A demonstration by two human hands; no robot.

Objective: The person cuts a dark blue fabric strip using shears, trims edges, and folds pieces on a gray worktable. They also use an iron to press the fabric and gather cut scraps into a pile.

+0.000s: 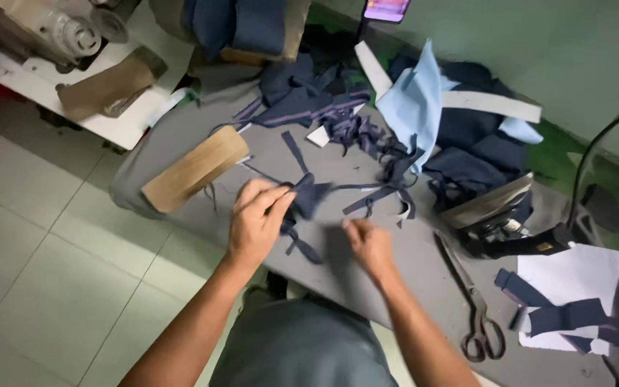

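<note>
Two bare arms come up from the near edge. No sleeves cover them, and no watch, ring or band shows on either wrist. The left hand [256,218] has its fingers curled in. The right hand [369,247] looks a bit blurry. Between the arms, near the bottom, is a grey piece of clothing with soft folds, plain, with no pattern.

Both forearms reach up from the bottom of the view over the near edge of the table, bare to the elbow. The left hand [256,218] is raised, back to the camera, fingers curled in a pinch. The right hand [368,244] lies lower, palm down, fingers loosely bent and blurred, just beside the left.
</note>
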